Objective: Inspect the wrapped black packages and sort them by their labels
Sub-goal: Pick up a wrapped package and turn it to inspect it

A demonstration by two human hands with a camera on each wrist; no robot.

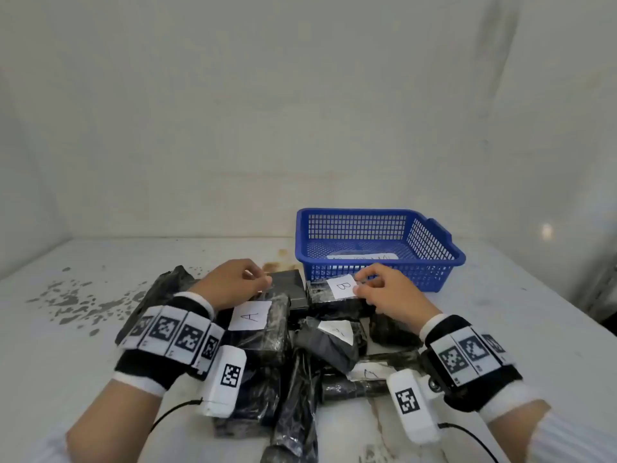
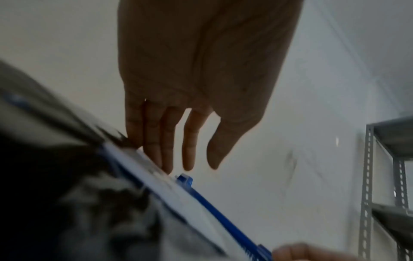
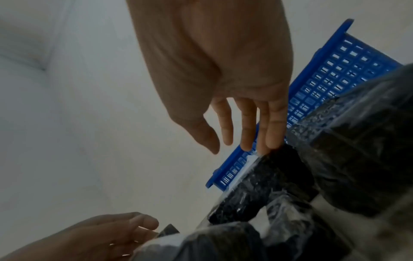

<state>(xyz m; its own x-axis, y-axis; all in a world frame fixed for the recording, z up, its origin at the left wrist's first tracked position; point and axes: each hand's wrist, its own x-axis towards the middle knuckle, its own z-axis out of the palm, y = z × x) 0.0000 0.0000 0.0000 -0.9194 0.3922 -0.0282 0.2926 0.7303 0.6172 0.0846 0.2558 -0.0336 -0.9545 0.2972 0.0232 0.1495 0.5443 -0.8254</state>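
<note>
A heap of black wrapped packages (image 1: 277, 372) lies in the middle of the white surface (image 1: 500, 312), close to its near edge. Both arms reach forward over the heap, palms down.

The right hand (image 1: 389, 292) rests its fingers (image 3: 273, 130) on the package marked B (image 1: 334, 300), at the far side of the heap, just beside the blue basket (image 1: 430, 259). The fingers are nearly straight and a little spread; they touch the white B label (image 1: 344, 286) and its edge.

The left hand (image 1: 233, 285) rests its fingertips on a black package (image 1: 287, 284) at the far side of the heap. Its fingers (image 2: 166, 139) are straight and close together, not wrapped round anything. The package marked A (image 1: 263, 329) lies just beside its wrist.

The basket stands at the back of the surface with a white paper (image 1: 362, 257) inside.
</note>
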